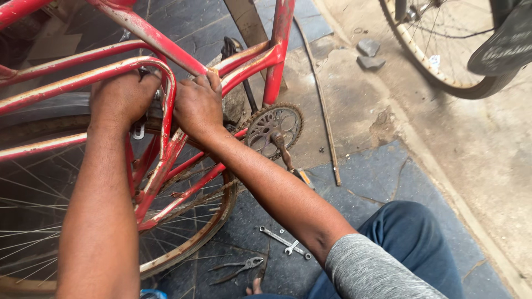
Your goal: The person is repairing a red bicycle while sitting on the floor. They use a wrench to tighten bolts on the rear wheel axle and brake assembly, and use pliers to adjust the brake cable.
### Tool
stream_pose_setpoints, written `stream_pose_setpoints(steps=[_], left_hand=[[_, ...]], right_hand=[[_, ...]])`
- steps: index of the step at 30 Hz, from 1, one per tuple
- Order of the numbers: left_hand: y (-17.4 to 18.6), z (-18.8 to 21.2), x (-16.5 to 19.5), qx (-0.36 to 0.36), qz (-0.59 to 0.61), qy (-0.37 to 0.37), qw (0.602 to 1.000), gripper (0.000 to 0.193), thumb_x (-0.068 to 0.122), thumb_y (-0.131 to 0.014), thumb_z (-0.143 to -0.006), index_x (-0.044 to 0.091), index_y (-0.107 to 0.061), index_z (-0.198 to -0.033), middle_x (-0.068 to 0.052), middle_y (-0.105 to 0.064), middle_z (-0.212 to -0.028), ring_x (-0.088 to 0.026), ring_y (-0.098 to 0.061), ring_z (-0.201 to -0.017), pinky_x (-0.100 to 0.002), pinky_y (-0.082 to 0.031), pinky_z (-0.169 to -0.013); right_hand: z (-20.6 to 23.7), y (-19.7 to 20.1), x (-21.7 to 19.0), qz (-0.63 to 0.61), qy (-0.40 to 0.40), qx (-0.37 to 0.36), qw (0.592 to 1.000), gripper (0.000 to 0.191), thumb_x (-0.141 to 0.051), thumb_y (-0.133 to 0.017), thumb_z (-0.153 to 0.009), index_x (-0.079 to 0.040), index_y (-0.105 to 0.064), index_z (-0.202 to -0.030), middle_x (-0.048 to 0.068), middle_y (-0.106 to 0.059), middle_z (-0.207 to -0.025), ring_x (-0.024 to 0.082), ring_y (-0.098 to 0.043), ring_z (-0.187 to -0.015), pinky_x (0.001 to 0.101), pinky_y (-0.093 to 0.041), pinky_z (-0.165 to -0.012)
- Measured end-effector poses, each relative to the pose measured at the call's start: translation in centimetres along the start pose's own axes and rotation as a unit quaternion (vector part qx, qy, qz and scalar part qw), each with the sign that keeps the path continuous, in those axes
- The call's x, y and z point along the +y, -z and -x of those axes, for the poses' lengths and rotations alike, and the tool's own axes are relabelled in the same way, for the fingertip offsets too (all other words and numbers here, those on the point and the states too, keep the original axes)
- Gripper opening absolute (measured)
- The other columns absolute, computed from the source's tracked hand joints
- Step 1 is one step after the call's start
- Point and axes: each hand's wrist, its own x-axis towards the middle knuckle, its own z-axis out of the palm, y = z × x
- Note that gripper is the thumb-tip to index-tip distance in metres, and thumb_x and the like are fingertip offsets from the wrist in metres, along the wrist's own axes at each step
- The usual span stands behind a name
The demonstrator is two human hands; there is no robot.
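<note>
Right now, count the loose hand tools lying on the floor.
3: pliers by the wheel rim, a long spanner to their right, a small spanner touching it. Others may be hidden.

Floor [388, 177]: dark slate slabs beside worn concrete. Lying on it: pliers [239, 269], two spanners [284, 241], thin rod [321, 99], two stone chips [368, 54].

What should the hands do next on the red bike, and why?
Probably the left hand should steady the red frame while the right hand works the fitting between them. Both hands already grip there, and the spanner and pliers lie unused on the floor.
</note>
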Motion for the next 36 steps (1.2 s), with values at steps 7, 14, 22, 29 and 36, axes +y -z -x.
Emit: stream_pose_setpoints(steps=[7,14,22,29,36], left_hand=[[0.3,0.0,0.3,0.007,0.003,-0.019,1.000,0.050,0.051,-0.057,-0.099,0.010,-0.073,-0.121,-0.023,-0.069,-0.121,-0.044,-0.064,-0.112,-0.053,-0.047,-0.097],[1.5,0.2,0.9,0.015,0.044,0.000,0.999,0.050,0.050,-0.055,-0.095,0.015,-0.069,-0.128,-0.021,-0.068,-0.123,-0.043,-0.063,-0.114,-0.054,-0.048,-0.096],[1.8,0.2,0.7,0.019,0.032,-0.011,0.999,0.047,0.049,-0.053,-0.095,0.016,-0.073,-0.123,-0.016,-0.069,-0.126,-0.039,-0.064,-0.116,-0.051,-0.048,-0.100],[1.1,0.1,0.3,0.049,0.034,-0.021,0.998,0.044,0.044,-0.055,-0.094,0.013,-0.074,-0.119,-0.018,-0.070,-0.122,-0.040,-0.066,-0.112,-0.051,-0.050,-0.097],[1.0,1.1,-1.4,-0.035,0.028,-0.056,0.997,0.041,0.040,-0.056,-0.098,0.007,-0.076,-0.111,-0.024,-0.075,-0.101,-0.041,-0.073,-0.092,-0.050,-0.055,-0.090]], right_hand=[[0.1,-0.2,0.4,0.007,0.023,0.010,1.000,0.022,-0.030,-0.063,-0.087,-0.011,-0.074,-0.084,0.006,-0.072,-0.088,0.028,-0.064,-0.099,0.0481,-0.034,-0.108],[-0.2,-0.2,0.6,0.017,0.059,-0.009,0.998,0.022,-0.026,-0.060,-0.091,-0.010,-0.072,-0.082,0.006,-0.073,-0.090,0.028,-0.063,-0.099,0.0484,-0.034,-0.107],[-1.0,0.0,0.5,0.059,0.042,-0.104,0.992,0.016,-0.018,-0.062,-0.085,-0.010,-0.075,-0.080,0.008,-0.074,-0.089,0.028,-0.063,-0.103,0.0476,-0.031,-0.108],[-0.5,-1.6,1.6,0.032,0.069,-0.030,0.997,0.011,-0.015,-0.064,-0.083,-0.011,-0.073,-0.079,0.007,-0.073,-0.091,0.029,-0.064,-0.107,0.0520,-0.031,-0.112],[0.1,-3.0,3.1,0.092,0.138,-0.003,0.986,0.012,-0.018,-0.065,-0.081,-0.008,-0.072,-0.079,0.010,-0.071,-0.085,0.036,-0.062,-0.104,0.0557,-0.035,-0.101]])
